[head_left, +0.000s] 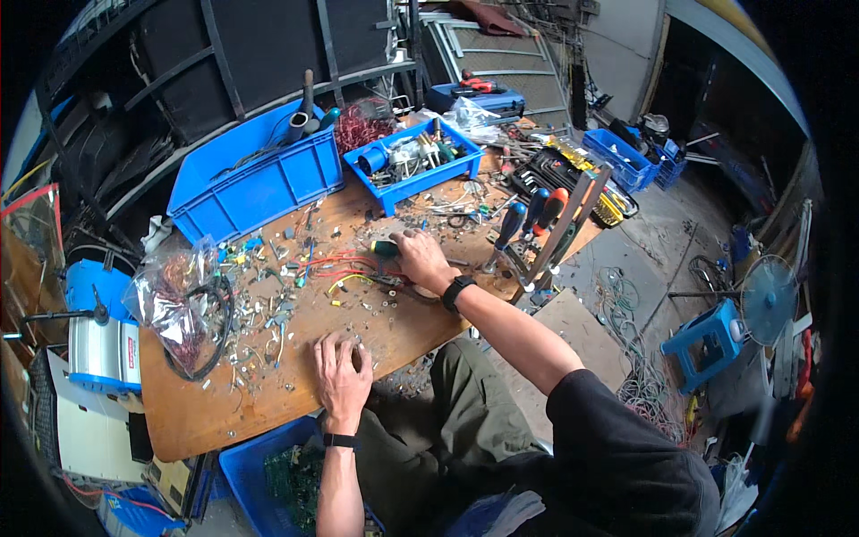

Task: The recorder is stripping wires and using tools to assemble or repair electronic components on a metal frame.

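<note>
On the wooden table [295,349], my left hand [343,380] lies near the front edge, palm down. Its fingers are stretched out and hold nothing. Farther off and to the right, my right hand [422,261] closes around a dark green handle with a yellowish end [385,248]. The rest of that tool is hidden by the hand. Red wires [344,259] and a short yellow wire [349,281] lie just left of my right hand. Small metal and plastic bits are scattered between both hands and to the left.
Two blue bins, a large one [259,204] and a shallow one [380,196], stand at the back. Blue- and red-handled screwdrivers [528,215] stand upright in a rack at right. A clear plastic bag [174,300] lies left. Below the table sits a blue crate [246,465] with circuit boards.
</note>
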### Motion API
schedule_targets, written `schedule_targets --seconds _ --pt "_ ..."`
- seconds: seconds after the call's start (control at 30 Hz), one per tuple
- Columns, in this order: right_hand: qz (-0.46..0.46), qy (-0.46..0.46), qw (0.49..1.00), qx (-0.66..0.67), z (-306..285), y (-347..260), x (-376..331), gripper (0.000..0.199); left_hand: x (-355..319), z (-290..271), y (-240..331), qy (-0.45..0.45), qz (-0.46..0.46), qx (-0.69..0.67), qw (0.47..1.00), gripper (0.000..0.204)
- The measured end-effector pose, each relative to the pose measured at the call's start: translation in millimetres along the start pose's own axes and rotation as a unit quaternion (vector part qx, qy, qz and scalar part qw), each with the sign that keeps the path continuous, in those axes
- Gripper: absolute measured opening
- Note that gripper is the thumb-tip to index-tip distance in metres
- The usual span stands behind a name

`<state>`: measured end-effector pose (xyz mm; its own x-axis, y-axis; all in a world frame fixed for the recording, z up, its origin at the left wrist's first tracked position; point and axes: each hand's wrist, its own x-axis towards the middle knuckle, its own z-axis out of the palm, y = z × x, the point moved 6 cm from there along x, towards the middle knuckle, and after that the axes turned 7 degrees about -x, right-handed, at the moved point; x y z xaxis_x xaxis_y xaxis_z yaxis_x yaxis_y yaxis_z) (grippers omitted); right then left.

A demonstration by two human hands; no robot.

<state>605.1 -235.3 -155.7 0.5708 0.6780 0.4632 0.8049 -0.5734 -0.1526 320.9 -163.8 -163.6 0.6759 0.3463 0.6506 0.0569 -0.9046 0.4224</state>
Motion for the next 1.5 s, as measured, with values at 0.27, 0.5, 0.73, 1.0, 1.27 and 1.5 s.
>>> schedule_targets --seconds 0.27,0.5,0.73,1.0,1.27,1.5 --pt "-0.042 0.146 0.981 0.122 -183 -27 -44 0.080 0 -1 -3 0.006 0.010 -0.009 1.000 0.017" --pt "0.056 0.084 0.990 0.100 -306 2 -59 0.055 0 -2 -4 0.009 0.017 0.004 1.000 0.016" --pt "0.015 -0.008 1.000 -0.012 -328 6 -52 0.048 0 -1 -2 0.000 0.017 0.013 1.000 0.016" --pt "-0.040 -0.029 0.995 -0.091 -310 11 -51 0.053 -2 -1 -4 0.008 0.015 -0.005 1.000 0.016" --pt "-0.028 -0.029 0.995 -0.091 -308 17 -48 0.051 -1 0 -4 0.013 0.016 -0.017 1.000 0.015" --pt "-0.012 -0.076 0.982 -0.170 -321 12 -38 0.051 -3 0 -6 0.006 0.004 -0.024 1.000 0.015"
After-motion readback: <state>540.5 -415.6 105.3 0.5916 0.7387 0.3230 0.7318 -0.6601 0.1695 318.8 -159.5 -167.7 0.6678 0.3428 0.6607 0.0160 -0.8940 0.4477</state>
